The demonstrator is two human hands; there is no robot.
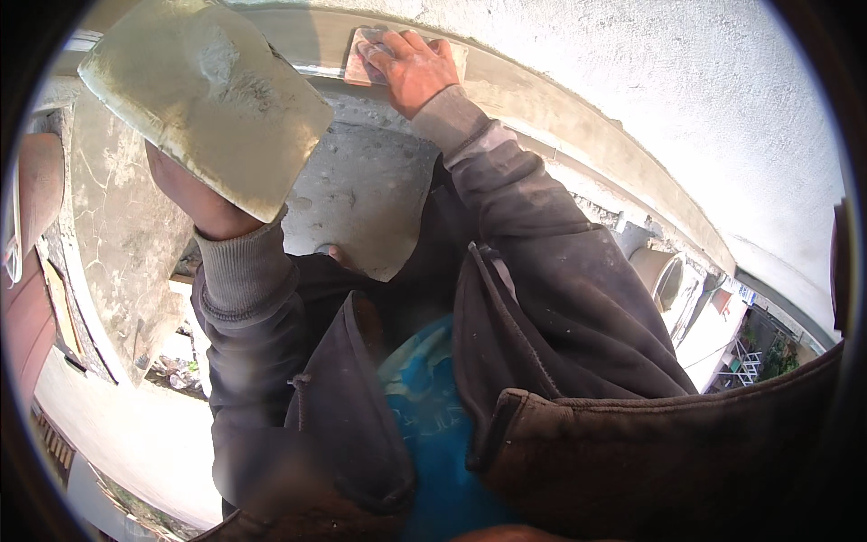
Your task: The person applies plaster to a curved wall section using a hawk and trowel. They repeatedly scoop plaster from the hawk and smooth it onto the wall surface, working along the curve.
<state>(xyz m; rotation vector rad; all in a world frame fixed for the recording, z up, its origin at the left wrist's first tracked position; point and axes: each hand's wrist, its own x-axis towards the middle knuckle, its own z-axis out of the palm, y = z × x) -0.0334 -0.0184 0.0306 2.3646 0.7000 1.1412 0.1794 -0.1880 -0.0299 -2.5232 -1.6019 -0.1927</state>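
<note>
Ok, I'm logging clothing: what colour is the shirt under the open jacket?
A blue shirt, with paler greenish-yellow patches; the head view shows it best.

The board (181, 108) is greyish beige with yellowish edges. The flat block (358, 65) is dusty pink and tan. The jacket (560, 280) is dark brownish charcoal, its ribbed cuffs (242, 275) lighter grey; the shirt (432, 415) beneath is bright blue with pale yellow-green patches. The wall (695, 81) is white, the ledge (564, 113) beige-grey.

Upper right, a rough white wall (731, 117). At left, a cracked grey slab (113, 226) above loose rubble (179, 372); farther left, a reddish-brown surface (34, 321). At right, 1 pale open-ended cylinder (652, 269); lower, green foliage (784, 352).
</note>
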